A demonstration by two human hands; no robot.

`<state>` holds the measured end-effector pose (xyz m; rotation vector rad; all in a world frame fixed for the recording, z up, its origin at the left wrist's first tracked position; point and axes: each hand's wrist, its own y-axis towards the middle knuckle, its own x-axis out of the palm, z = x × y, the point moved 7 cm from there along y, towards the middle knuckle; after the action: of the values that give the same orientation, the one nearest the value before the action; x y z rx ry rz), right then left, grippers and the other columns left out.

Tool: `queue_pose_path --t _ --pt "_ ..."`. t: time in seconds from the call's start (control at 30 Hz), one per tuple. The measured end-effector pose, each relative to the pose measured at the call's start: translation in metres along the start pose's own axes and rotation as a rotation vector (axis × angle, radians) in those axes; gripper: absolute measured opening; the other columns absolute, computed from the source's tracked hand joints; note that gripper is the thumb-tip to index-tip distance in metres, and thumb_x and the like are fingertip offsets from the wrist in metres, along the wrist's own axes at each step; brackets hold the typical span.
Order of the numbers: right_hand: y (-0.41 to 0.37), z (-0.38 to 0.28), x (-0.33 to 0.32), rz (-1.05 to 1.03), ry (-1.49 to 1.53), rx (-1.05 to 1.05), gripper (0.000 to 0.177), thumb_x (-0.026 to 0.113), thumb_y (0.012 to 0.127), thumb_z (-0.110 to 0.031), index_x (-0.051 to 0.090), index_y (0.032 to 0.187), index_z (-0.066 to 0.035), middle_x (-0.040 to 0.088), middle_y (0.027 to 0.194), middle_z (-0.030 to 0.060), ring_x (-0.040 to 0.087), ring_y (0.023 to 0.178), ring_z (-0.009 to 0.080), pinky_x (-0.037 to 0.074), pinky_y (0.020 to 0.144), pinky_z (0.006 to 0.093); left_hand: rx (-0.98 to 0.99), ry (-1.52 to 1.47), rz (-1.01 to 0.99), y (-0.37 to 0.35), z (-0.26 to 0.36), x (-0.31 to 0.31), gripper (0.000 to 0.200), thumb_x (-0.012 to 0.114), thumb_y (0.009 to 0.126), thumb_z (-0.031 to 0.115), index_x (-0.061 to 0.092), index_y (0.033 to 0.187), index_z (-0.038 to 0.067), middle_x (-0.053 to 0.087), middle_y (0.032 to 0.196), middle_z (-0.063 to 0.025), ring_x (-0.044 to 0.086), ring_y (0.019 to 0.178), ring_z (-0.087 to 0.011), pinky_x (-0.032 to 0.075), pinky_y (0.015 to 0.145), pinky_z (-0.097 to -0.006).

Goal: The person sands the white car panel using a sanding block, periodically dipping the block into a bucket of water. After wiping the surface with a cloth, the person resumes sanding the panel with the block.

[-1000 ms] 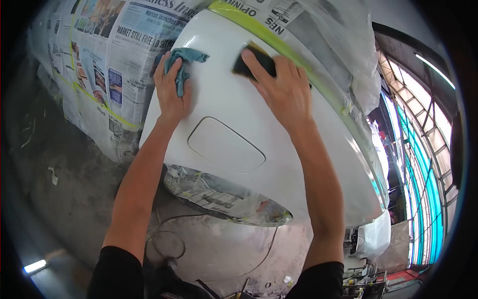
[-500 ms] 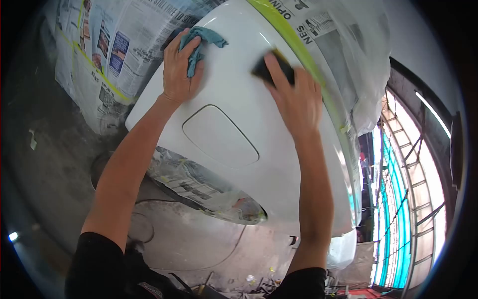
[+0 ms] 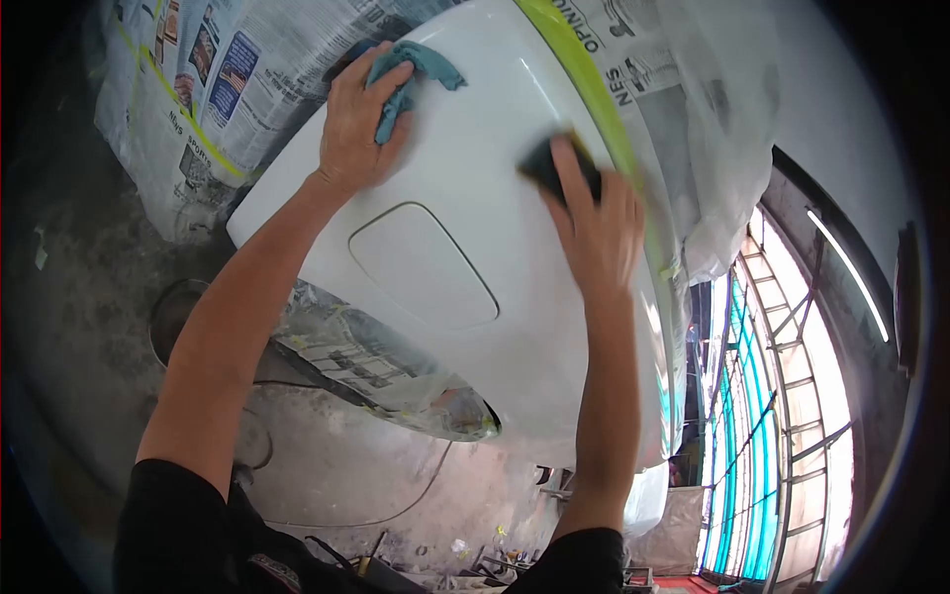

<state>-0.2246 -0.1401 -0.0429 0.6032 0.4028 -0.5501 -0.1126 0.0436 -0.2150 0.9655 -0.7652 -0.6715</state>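
Observation:
A white curved body panel (image 3: 475,228) fills the middle of the view, with the outline of a rounded flap (image 3: 426,265) on it. My left hand (image 3: 358,124) rests near the panel's upper left edge, its fingers closed on a crumpled teal cloth (image 3: 421,63). On the right side of the panel, my right hand (image 3: 602,223) grips a dark block (image 3: 554,168) with a yellowish edge, pressed against the white surface. Both this hand and the block are a little blurred.
Newspaper and plastic sheeting (image 3: 267,74) cover the parts at the upper left. Yellow-green tape (image 3: 594,89) runs along the panel's right edge. Below lie a masked opening (image 3: 376,366) and a hose (image 3: 426,490) on the floor. Tall windows (image 3: 762,416) stand at the right.
My right hand and the dark block have moved down along the panel. My left hand stays on the cloth at about the same spot. The whole view has shifted slightly.

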Motion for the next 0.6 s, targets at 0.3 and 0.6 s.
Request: queue_pose_path --t 0.3,0.6 --pt "0.113 -0.019 0.017 0.158 0.115 -0.039 0.067 0.084 0.082 -0.028 0.058 0.143 -0.034 0.059 0.1 0.0089 0.064 0.088 0.0313 0.052 0.073 0.0466 -0.022 -0.01 0.022 -0.002 -0.001 -0.003 0.058 0.071 0.088 0.01 0.054 0.144 0.012 0.05 0.151 -0.0214 0.05 0.134 -0.0427 0.041 0.11 -0.0518" --pt "-0.037 -0.029 0.011 0.038 -0.108 -0.148 0.053 0.067 0.092 -0.015 0.066 0.14 -0.037 0.066 0.108 0.0138 0.068 0.094 0.0287 0.052 0.076 0.0425 -0.079 -0.041 0.022 0.0 -0.007 -0.004 0.06 0.072 0.086 0.01 0.055 0.143 0.013 0.05 0.151 -0.0211 0.051 0.132 -0.0427 0.043 0.108 -0.0518"
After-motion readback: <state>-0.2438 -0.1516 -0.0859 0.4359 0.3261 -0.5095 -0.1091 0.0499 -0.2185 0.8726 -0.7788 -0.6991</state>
